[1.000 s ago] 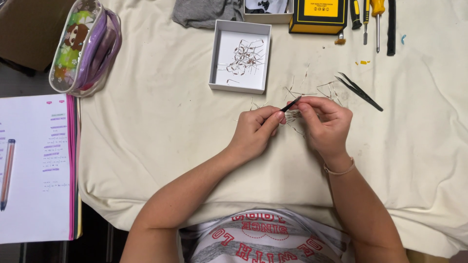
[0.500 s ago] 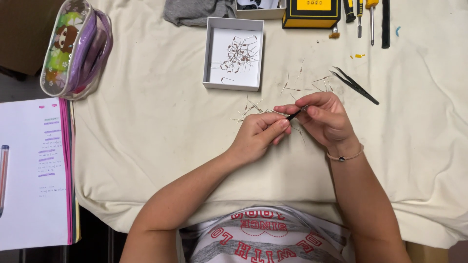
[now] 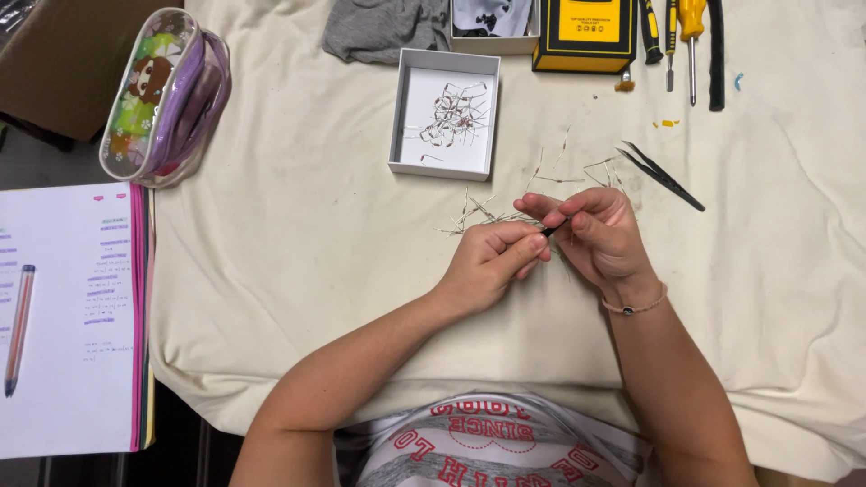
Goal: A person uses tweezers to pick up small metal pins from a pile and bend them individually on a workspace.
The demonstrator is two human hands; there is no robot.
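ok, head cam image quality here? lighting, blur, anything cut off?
Head view: even, soft light, no glare, only faint shadows under the left hand and right hand. Sharp overall; the thin wire components are barely resolved. Yellow box and notebook are cropped by the frame.

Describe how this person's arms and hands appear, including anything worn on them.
Both forearms are bare, with no sleeves or gloves in view. The left hand wears no ring, watch or band that shows. The right hand has a thin, pale beaded bracelet at the wrist, with one small dark bead. Nail details are too small to tell.
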